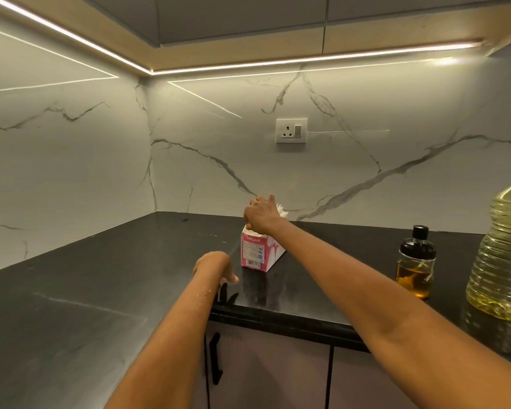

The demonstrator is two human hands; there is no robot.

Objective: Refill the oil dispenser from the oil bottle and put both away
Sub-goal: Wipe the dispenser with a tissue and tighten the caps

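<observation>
A small glass oil dispenser (416, 262) with a black lid stands on the black counter at the right, partly filled with amber oil. Right of it stands a big clear plastic oil bottle (502, 255) with a red cap, cut off by the frame edge. My right hand (260, 214) is over the top of a pink tissue box (257, 250), fingers closed on a white tissue (282, 210) that sticks out. My left hand (216, 265) rests on the counter just left of the box, fingers bent down, holding nothing.
The black counter (86, 290) runs around a corner, with marble walls behind. A wall socket (291, 131) sits above the tissue box. Cabinet doors with a black handle (214, 358) are below the counter edge.
</observation>
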